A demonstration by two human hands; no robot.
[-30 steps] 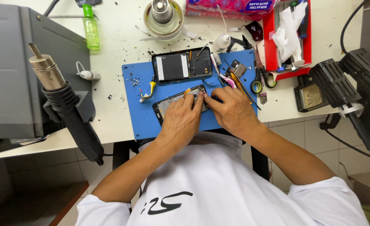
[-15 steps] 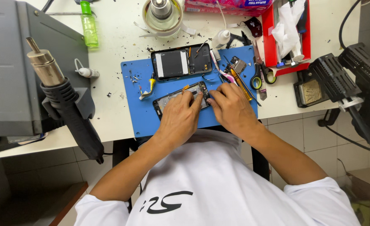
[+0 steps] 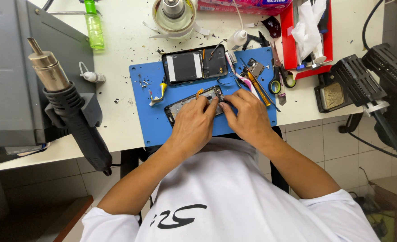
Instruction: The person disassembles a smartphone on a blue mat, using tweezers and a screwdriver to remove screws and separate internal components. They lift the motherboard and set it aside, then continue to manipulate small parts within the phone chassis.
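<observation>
Hands meet over the opened phone frame (image 3: 194,104) lying on the blue mat (image 3: 149,125) near the table's front edge. Left hand (image 3: 191,125) presses down on its middle; right hand (image 3: 248,114) pinches at its right end, fingertips nearly touching.

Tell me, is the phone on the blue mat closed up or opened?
Opened. The phone lies flat on the blue mat with its back cover off, so its battery and inner parts show.
</observation>
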